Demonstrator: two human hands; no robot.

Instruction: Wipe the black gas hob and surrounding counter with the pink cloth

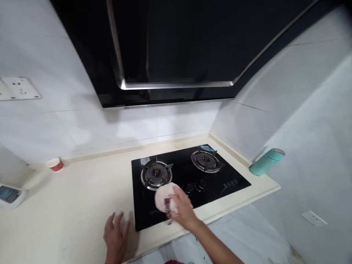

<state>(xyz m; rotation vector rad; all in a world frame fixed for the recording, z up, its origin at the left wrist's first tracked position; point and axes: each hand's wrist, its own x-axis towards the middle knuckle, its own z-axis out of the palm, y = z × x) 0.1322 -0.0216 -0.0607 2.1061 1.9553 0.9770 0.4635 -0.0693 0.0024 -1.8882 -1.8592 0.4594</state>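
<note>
My right hand [182,207] is closed round a pale pinkish cloth [162,197] with a dark patterned patch. Motion blur hides its finer detail. The cloth is over the front left part of the black glass gas hob [148,209], just in front of the left burner [156,174]. Left of the hob, my left hand [116,234] is over the cream countertop [82,205] with its fingers apart and nothing in it. The right burner [206,161] lies farther back, and dark control knobs [195,186] sit near the hob's front middle.
A black range hood [176,47] hangs low over the hob. On the right, a teal bottle [266,162] leans at the counter's edge by the wall. A red and white paper cup [55,164] and a white device with a screen [11,196] are at the left.
</note>
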